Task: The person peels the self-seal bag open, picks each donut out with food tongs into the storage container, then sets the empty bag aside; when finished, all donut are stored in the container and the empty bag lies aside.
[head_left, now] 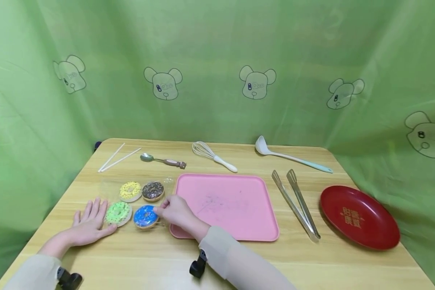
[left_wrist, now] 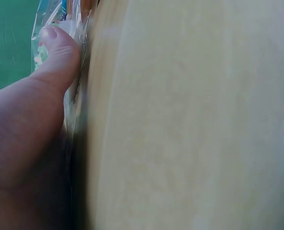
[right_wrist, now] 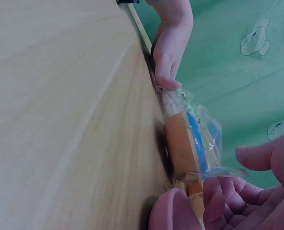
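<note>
Four-ring clear plastic packaging [right_wrist: 215,136] lies on the table, holding a green doughnut [head_left: 113,213], a blue doughnut [head_left: 142,216], a yellow doughnut [head_left: 125,190] and a dark brown doughnut [head_left: 153,189], all sprinkled. My left hand [head_left: 87,230] lies flat with fingers spread beside the green one, and its thumb [left_wrist: 60,52] rests on the packaging's edge. At the blue doughnut's right side is my right hand [head_left: 179,211]. In the right wrist view its thumb [right_wrist: 257,158] stands apart from bent fingers [right_wrist: 218,196], with a plastic flap between them.
A pink tray [head_left: 235,209] lies under and right of my right forearm. Farther right are metal tongs [head_left: 297,201] and a red plate [head_left: 377,219]. Along the back lie white sticks [head_left: 121,160], a spoon [head_left: 166,162], a whisk [head_left: 217,158] and a ladle [head_left: 290,156]. Green curtains [head_left: 210,117] surround the table.
</note>
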### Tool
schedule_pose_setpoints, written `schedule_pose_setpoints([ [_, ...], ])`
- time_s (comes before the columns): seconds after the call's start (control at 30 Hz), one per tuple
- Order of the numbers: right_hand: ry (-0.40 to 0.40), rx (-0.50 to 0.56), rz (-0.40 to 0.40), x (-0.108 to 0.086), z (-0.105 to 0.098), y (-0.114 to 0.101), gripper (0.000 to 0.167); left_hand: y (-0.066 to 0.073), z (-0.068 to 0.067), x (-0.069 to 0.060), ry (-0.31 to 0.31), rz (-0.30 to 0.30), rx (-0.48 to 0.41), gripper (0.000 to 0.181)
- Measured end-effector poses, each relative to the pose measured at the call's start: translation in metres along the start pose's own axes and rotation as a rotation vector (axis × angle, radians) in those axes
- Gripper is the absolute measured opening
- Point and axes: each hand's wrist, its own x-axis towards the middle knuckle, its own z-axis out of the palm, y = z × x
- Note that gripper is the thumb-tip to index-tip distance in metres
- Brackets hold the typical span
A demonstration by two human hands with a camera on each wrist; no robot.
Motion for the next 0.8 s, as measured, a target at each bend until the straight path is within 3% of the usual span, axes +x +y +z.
schedule_pose_setpoints([
  [0.13, 0.014, -0.003, 0.006, 0.002, 0.002, 0.001, 0.02, -0.001, 0.001, 0.001, -0.001, 0.0, -0.004, 0.101],
  [0.57, 0.001, 0.129, -0.022, -0.006, -0.006, 0.015, 0.016, -0.002, 0.006, 0.004, -0.001, -0.003, 0.02, 0.102],
  [0.8, -0.002, 0.208, -0.017, -0.007, -0.016, 0.023, 0.014, 0.001, 0.002, 0.002, 0.0, -0.006, 0.012, 0.103],
])
